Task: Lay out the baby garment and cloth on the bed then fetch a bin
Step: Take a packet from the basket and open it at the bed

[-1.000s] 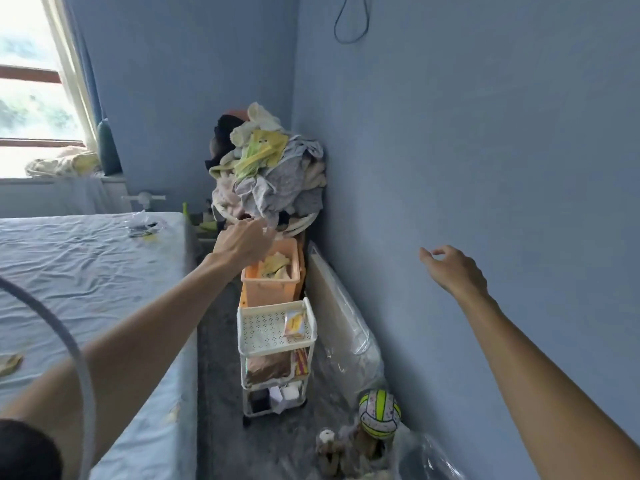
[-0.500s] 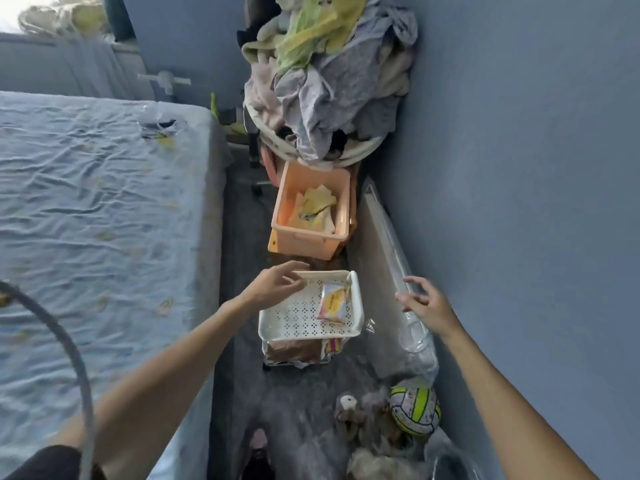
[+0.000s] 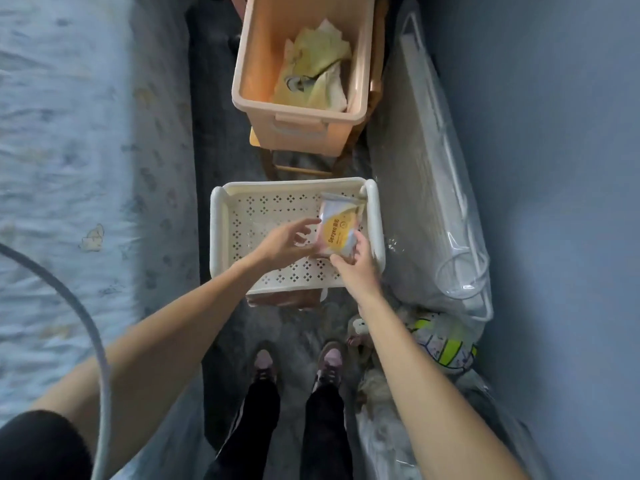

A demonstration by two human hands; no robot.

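Dark floor (image 3: 221, 188) strip between bed (image 3: 86, 140) and wall: white perforated basket (image 3: 225, 237) under both hands, peach bin (image 3: 298, 133) just beyond it on a wooden stool, plastic-wrapped panel (image 3: 433, 188) right of the grip, ball (image 3: 446, 348) nearer

The bed (image 3: 86, 150) wears a pale blue sheet with faint small prints. The bin (image 3: 301, 133) is peach-orange and holds pale yellow cloth (image 3: 317, 60). The tray (image 3: 221, 237) is cream, pierced with diamond-shaped holes. The packet (image 3: 337, 233) is white and yellow. The wall (image 3: 554, 168) is blue, the ball (image 3: 446, 351) white with lime-yellow, the trousers (image 3: 256, 427) black
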